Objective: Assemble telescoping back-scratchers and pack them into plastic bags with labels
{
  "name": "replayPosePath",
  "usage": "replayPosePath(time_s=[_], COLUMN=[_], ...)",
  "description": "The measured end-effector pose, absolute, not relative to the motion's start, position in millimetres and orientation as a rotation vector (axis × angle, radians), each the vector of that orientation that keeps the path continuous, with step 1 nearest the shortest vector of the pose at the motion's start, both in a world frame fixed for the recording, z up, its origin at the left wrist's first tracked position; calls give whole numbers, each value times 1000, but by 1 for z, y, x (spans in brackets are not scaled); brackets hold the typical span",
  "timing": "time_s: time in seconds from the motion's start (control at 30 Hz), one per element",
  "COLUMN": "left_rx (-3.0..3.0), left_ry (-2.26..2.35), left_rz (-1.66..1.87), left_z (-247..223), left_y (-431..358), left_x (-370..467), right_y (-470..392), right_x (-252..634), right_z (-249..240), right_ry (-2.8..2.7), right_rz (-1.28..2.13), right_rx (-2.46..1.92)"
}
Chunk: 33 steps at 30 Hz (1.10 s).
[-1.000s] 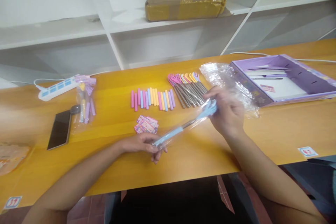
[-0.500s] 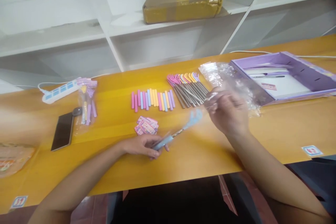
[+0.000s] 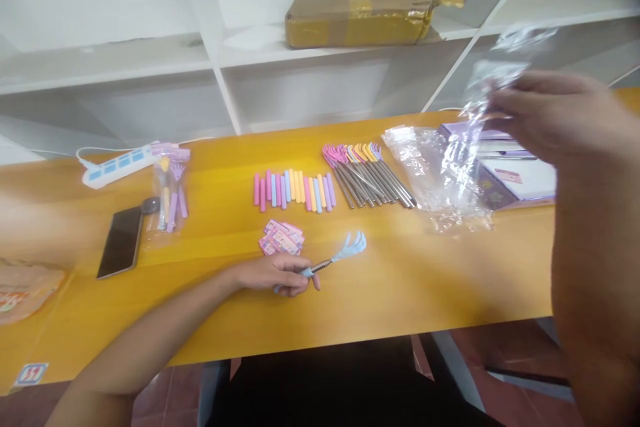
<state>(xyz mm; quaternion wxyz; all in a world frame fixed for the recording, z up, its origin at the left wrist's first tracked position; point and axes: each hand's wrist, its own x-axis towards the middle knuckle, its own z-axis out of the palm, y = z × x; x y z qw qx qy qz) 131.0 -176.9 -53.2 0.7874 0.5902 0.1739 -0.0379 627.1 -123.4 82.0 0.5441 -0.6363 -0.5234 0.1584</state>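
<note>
My left hand [image 3: 280, 274] is closed around the handle of a light blue hand-shaped scratcher [image 3: 350, 247], whose metal rod and fingers point right. High at the right, my right hand [image 3: 545, 110] pinches a clear plastic bag [image 3: 477, 100], which hangs in the air. Beyond my left hand lies a stack of pink cards [image 3: 281, 238]. Farther back are a row of coloured handles [image 3: 295, 190] and a bundle of metal rods [image 3: 373, 180] with coloured hand-shaped ends. More clear bags [image 3: 425, 167] are heaped beside them.
A purple box [image 3: 530, 177], partly hidden by my right hand, stands at the right. At the left lie a phone [image 3: 120, 242], bagged scratchers [image 3: 170, 193] and a power strip [image 3: 120, 165]. A taped carton [image 3: 360, 17] rests on the shelf behind the table [image 3: 390, 300].
My right hand has moved up and right, lifting a clear bag off the heap area. The blue scratcher in my left hand has shifted slightly, with less of its handle showing.
</note>
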Motion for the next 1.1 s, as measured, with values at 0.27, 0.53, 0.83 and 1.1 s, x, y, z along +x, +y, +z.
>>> replayPosePath(time_s=[0.27, 0.53, 0.83, 1.1], left_rx=[1177, 1286, 2497, 2836], left_ry=[358, 431, 724, 768], left_rz=[37, 56, 267, 168], left_z=[-59, -36, -55, -63], left_y=[-183, -200, -249, -245], left_x=[133, 138, 155, 152], right_y=[-48, -166, -298, -306], right_x=[636, 514, 383, 358], right_z=[37, 15, -51, -58], right_ry=[-1355, -2135, -1838, -1710], right_rz=[375, 767, 1242, 1353], right_rx=[-1953, -1369, -962, -938])
